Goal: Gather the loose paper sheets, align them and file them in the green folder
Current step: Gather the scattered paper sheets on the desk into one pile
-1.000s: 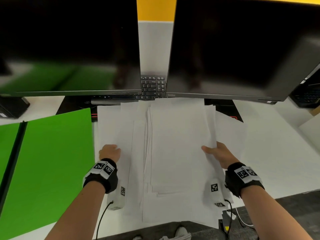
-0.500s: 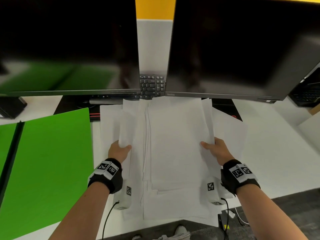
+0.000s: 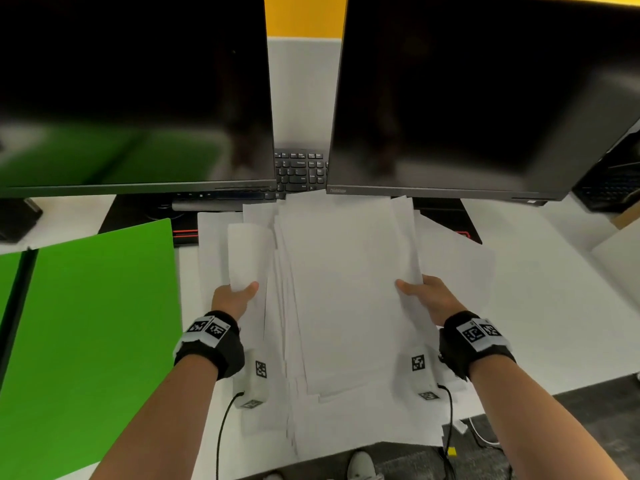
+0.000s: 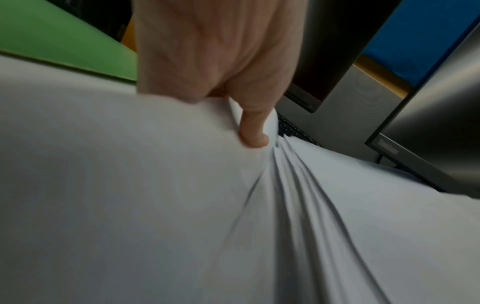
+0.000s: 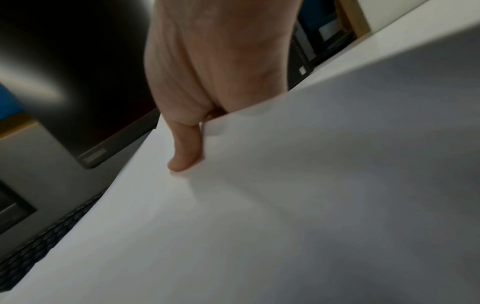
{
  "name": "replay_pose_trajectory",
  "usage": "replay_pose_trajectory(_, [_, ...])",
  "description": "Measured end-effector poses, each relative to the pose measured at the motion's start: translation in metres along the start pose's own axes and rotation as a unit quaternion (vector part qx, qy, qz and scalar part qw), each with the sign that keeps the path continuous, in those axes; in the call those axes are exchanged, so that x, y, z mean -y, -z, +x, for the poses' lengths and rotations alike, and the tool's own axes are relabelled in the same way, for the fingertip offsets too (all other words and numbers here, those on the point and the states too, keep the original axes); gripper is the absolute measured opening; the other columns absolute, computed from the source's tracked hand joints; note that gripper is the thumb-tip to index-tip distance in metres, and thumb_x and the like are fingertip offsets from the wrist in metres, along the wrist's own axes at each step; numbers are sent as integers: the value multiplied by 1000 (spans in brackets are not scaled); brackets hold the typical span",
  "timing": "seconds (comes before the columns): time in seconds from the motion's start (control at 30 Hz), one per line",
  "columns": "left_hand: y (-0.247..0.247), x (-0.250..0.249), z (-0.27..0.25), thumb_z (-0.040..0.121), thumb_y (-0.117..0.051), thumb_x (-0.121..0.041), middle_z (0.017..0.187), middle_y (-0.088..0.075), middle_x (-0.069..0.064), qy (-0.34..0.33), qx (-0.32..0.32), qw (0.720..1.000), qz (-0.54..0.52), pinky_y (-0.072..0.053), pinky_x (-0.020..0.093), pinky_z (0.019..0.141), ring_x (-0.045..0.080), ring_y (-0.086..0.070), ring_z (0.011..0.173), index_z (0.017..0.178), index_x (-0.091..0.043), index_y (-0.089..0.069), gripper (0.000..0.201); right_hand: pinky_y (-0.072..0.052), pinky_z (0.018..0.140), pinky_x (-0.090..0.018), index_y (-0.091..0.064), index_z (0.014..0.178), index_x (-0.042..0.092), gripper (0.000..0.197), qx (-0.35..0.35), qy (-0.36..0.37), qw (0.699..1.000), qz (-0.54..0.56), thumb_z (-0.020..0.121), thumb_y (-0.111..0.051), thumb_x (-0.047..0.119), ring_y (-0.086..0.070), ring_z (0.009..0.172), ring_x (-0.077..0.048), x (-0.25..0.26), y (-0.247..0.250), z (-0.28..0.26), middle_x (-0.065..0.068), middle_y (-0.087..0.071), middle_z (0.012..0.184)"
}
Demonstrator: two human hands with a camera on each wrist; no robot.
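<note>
- A loose spread of paper sheets (image 3: 343,289) lies mid-worktop (image 3: 540,292), reaching its near edge, below two dark monitors (image 3: 485,95).
- The left hand (image 3: 235,299) pinches the sheets' left side, thumb on top, curling one sheet upward.
- The right hand (image 3: 429,297) grips the right side, thumb over, fingers underneath.
- The open green folder (image 3: 93,327) lies flat at the worktop's left edge, beside the sheets.

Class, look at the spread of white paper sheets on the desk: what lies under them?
The paper sheets rest on the white desk. Their far edges overlap a black mat. Anything else beneath is covered.
</note>
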State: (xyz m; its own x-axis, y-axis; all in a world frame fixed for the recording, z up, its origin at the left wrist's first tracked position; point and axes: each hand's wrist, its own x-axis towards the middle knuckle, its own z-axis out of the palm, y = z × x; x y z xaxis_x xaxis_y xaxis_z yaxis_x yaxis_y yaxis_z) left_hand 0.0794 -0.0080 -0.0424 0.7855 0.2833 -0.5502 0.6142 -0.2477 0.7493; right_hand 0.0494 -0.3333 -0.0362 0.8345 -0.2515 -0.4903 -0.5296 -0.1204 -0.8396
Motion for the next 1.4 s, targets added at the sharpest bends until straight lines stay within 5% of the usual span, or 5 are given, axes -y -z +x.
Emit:
replay_pose_trajectory(0.27, [-15, 3, -12, 87, -48, -53, 145, -40, 14, 10, 39, 996, -75, -29, 37, 111, 31, -39, 133, 140, -2, -32, 76, -50, 68, -30, -62, 105, -1, 22, 69, -4, 997, 29, 87, -63, 11, -62, 81, -27, 6, -57, 0, -12, -66, 92])
replay_pose_trajectory(0.6, [11, 19, -16, 75, -74, -25, 128, -58, 10, 22, 114, 988, -106, -32, 31, 103, 25, -49, 125, 129, -2, -48, 64, -56, 77, -26, -69, 101, 7, 21, 73, 95, 993, 13, 83, -69, 18, -69, 90, -20, 3, -46, -14, -9, -72, 102])
replay_pose_trajectory(0.73, [19, 21, -15, 70, -78, -31, 130, -57, 11, 21, 105, 988, -112, -32, 30, 104, 23, -50, 121, 130, -1, -47, 74, -44, 96, -35, -64, 114, 13, 29, -128, 119, 982, -65, 87, -64, 24, -53, 111, -22, -12, -17, 2, -8, -60, 121])
replay_pose_trajectory(0.93, [16, 16, -21, 85, -64, -20, 126, -49, -2, 19, 121, 986, -115, -26, 30, 102, 18, -41, 123, 132, 1, -44, 55, -29, 107, -48, -34, 133, 2, 80, -365, -174, 893, -197, 74, -73, 41, -33, 127, -37, -31, 29, -2, -23, -32, 138])
replay_pose_trajectory(1.4, [3, 14, -13, 78, -71, -29, 141, -46, 10, 26, 122, 985, -123, -26, 29, 101, 24, -38, 133, 137, -1, -38, 73, -31, 107, -46, -29, 143, 7, 80, -125, -14, 933, -337, 78, -72, 23, -32, 131, -37, 1, -18, 16, -19, -30, 142])
